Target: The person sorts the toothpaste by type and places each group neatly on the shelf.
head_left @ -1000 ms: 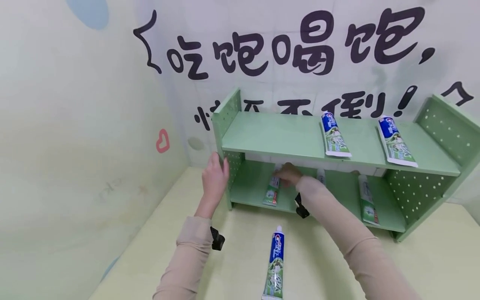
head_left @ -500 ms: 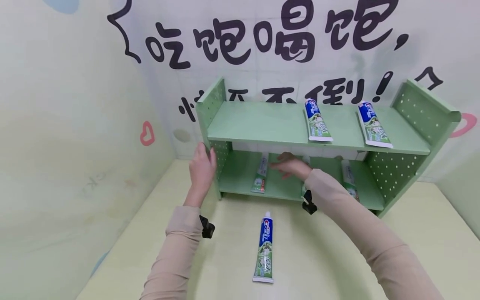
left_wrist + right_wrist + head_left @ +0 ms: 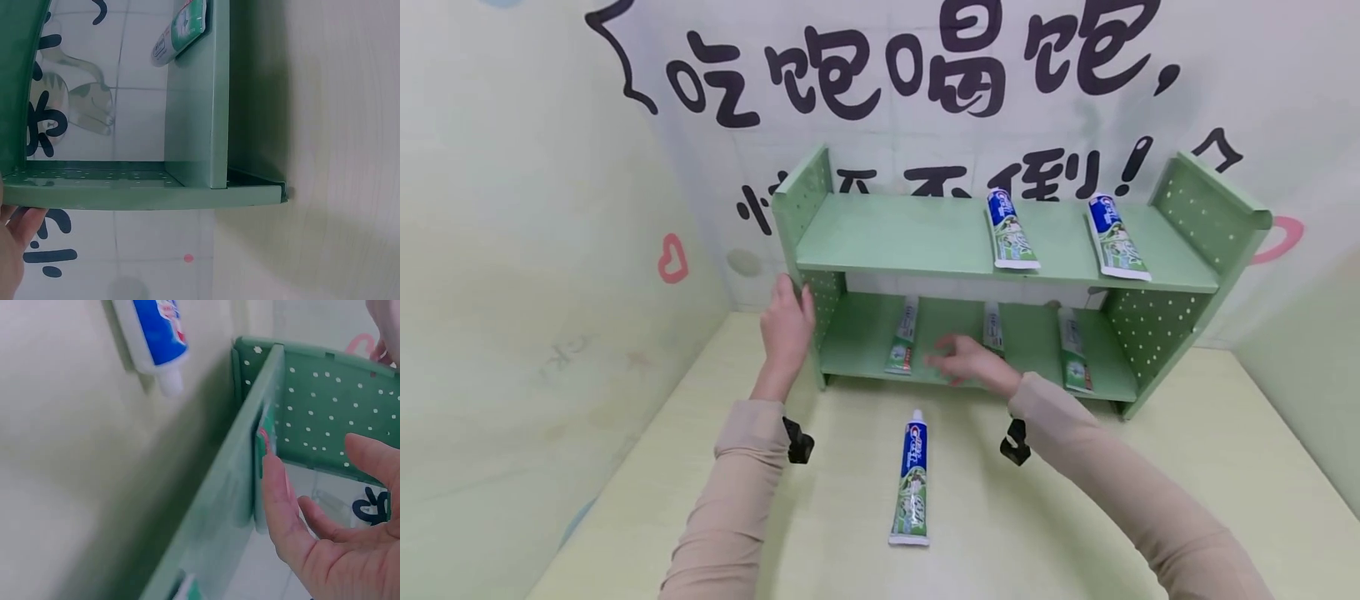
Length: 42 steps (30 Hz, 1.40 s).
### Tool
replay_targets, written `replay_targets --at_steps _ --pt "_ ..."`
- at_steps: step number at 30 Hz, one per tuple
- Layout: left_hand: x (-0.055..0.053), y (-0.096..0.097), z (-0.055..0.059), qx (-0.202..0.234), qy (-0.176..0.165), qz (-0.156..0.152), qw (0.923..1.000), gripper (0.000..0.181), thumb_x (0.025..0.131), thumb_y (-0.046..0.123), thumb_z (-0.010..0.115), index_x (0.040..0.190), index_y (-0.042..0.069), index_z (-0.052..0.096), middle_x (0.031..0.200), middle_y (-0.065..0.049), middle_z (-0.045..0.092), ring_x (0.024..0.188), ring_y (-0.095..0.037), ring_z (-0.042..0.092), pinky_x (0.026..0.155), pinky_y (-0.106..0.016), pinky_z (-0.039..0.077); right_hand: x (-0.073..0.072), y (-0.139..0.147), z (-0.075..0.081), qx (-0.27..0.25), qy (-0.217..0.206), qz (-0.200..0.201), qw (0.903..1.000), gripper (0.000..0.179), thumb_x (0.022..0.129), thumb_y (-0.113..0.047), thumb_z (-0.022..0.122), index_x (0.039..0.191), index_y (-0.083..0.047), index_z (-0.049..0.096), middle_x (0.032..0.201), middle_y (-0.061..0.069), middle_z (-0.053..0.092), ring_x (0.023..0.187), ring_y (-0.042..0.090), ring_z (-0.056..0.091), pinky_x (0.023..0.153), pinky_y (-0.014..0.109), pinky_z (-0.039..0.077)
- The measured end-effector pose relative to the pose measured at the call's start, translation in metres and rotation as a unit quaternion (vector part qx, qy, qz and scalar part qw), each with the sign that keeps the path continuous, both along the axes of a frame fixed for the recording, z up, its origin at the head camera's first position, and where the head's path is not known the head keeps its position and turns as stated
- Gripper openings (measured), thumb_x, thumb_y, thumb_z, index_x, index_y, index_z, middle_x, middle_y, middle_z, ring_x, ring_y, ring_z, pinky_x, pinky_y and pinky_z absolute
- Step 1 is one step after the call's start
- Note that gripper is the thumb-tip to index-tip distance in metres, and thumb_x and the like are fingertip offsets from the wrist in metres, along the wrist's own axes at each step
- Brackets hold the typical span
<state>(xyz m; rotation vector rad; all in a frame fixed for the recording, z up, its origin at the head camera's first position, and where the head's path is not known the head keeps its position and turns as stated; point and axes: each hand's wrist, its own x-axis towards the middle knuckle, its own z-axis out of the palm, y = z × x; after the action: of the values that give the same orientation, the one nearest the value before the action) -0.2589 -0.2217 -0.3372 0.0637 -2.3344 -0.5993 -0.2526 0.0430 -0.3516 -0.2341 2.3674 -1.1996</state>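
My left hand (image 3: pixel 787 325) grips the front edge of the left side panel of a green two-tier shelf (image 3: pixel 910 233); in the left wrist view its fingers (image 3: pixel 25 226) lie against the panel's outer face. My right hand (image 3: pixel 976 362) holds nothing, its fingers parted, in front of the lower tier. Just left of it lies a grey-and-green toothpaste tube (image 3: pixel 903 335), and behind it a second tube (image 3: pixel 993 329), partly hidden. Farther right on that tier lies a third tube (image 3: pixel 1073 350). On the table in front, a blue-and-green toothpaste tube (image 3: pixel 912 482) points its cap at the shelf.
Two blue-and-green toothpaste tubes, one near the middle (image 3: pixel 1012 230) and one farther right (image 3: pixel 1117 237), lie on the upper tier. The shelf's perforated right side panel (image 3: pixel 1206 221) rises beyond them. A wall (image 3: pixel 880 158) with black lettering stands close behind the shelf.
My right hand has moved away from the left tube on the lower tier, to the right and out toward the front. My left hand stays on the side panel. The head view has shifted.
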Motion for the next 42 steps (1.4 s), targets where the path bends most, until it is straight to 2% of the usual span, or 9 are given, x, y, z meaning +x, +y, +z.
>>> replay_targets --at_steps 4,8,15,21,29,34,42 --pt "-0.001 -0.001 0.001 0.001 -0.001 0.002 1.0000 0.027 0.096 0.020 0.042 0.105 -0.005 0.045 0.085 -0.021 0.055 0.060 -0.032 0.052 0.052 -0.041 0.045 0.012 0.004 -0.015 -0.025 -0.010 -0.007 0.9996 0.057 0.090 -0.028 0.055 0.134 0.002 0.034 0.130 0.025 0.046 0.108 0.035 0.054 0.081 0.036 0.053" --pt "-0.001 -0.002 0.002 0.006 -0.005 -0.004 1.0000 0.027 0.096 0.021 0.042 0.105 -0.005 0.045 0.086 -0.020 0.055 0.062 -0.032 0.053 0.053 -0.040 0.046 0.026 0.006 -0.030 -0.047 -0.020 -0.012 0.9986 0.056 0.088 -0.025 0.059 0.131 0.004 0.037 0.125 0.026 0.048 0.109 0.038 0.053 0.078 0.036 0.055" --pt "0.001 -0.004 0.008 0.020 -0.024 -0.022 0.9993 0.029 0.096 0.021 0.044 0.106 -0.006 0.044 0.087 -0.022 0.057 0.065 -0.034 0.057 0.055 -0.040 0.050 0.045 0.004 -0.046 -0.049 -0.017 -0.012 0.9986 0.055 0.086 -0.025 0.061 0.128 0.005 0.040 0.116 0.023 0.052 0.099 0.032 0.057 0.072 0.036 0.056" --pt "0.001 -0.006 0.010 0.033 -0.026 -0.035 0.9985 0.028 0.096 0.023 0.045 0.102 -0.004 0.045 0.085 -0.021 0.057 0.069 -0.035 0.057 0.058 -0.042 0.049 0.057 0.002 -0.056 -0.043 -0.028 -0.011 0.9986 0.056 0.084 -0.028 0.064 0.127 0.002 0.043 0.117 0.021 0.052 0.094 0.027 0.059 0.071 0.036 0.055" --pt "0.001 -0.009 0.009 0.093 -0.066 -0.040 0.9927 0.034 0.091 0.030 0.054 0.100 -0.002 0.049 0.090 -0.019 0.061 0.074 -0.032 0.059 0.063 -0.041 0.050 0.068 -0.004 -0.065 -0.047 -0.032 -0.005 0.9984 0.054 0.084 -0.023 0.065 0.124 0.005 0.042 0.109 0.020 0.056 0.089 0.026 0.059 0.067 0.036 0.056" --pt "-0.002 -0.011 0.010 0.102 -0.097 -0.026 0.9897 0.039 0.090 0.034 0.054 0.104 -0.003 0.053 0.096 -0.020 0.064 0.082 -0.034 0.061 0.069 -0.043 0.050 0.073 -0.009 -0.070 -0.034 -0.043 -0.005 0.9985 0.053 0.084 -0.021 0.064 0.124 0.005 0.041 0.107 0.019 0.056 0.086 0.023 0.059 0.066 0.034 0.056" --pt "-0.004 -0.011 0.015 0.104 -0.129 -0.024 0.9859 0.040 0.091 0.034 0.053 0.103 -0.004 0.059 0.098 -0.022 0.066 0.085 -0.035 0.064 0.073 -0.044 0.052 0.075 -0.014 -0.075 -0.022 -0.050 -0.005 0.9985 0.058 0.083 -0.021 0.066 0.125 0.006 0.037 0.107 0.019 0.055 0.082 0.022 0.060 0.065 0.033 0.056"
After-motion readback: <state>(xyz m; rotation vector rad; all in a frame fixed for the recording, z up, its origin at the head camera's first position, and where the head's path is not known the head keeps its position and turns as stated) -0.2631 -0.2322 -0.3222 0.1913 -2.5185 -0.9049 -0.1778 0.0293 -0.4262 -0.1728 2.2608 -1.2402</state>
